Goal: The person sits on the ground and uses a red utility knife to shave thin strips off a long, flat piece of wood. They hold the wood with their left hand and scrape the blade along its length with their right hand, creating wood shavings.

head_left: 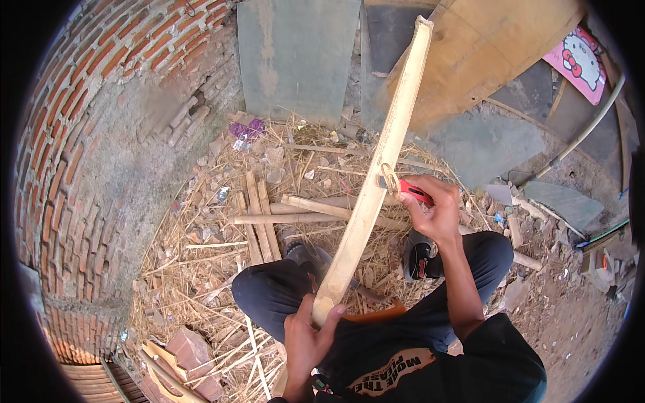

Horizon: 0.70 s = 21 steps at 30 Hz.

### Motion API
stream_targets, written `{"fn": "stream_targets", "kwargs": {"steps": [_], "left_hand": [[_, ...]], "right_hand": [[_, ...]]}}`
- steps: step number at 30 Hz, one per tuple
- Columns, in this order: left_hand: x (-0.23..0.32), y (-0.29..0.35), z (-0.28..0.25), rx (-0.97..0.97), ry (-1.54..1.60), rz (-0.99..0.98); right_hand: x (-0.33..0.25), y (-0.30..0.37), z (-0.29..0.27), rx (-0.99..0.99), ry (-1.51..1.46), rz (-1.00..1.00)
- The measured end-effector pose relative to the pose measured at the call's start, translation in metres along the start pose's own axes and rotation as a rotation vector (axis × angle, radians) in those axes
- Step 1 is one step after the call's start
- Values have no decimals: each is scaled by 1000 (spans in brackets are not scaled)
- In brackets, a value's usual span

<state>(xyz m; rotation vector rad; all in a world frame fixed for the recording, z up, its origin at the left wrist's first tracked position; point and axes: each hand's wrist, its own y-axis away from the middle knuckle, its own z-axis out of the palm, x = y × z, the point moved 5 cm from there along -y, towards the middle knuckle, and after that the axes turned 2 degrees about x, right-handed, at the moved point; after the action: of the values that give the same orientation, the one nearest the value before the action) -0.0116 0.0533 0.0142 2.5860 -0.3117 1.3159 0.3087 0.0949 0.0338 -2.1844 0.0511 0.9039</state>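
left hand [309,340] gripping bamboo strip [363,225] | right hand [437,208] gripping red knife [417,192] (curled shaving [394,183] alongside)

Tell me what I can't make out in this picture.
In the head view:
Red cutter: blade partly hidden by a curled shaving; rear covered by the right hand.
Bamboo strip: near end partly covered by the left hand.
Split bamboo: cut off by the lower edge.
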Motion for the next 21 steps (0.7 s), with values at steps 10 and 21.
{"fn": "stream_targets", "kwargs": {"steps": [10,21], "left_hand": [[-39,41,-13,-151,-42,-128],[-89,17,-12,-52,94,-191]], "right_hand": [[183,-73,-44,354,56,369],[160,-47,-21,260,-365,677]]}}
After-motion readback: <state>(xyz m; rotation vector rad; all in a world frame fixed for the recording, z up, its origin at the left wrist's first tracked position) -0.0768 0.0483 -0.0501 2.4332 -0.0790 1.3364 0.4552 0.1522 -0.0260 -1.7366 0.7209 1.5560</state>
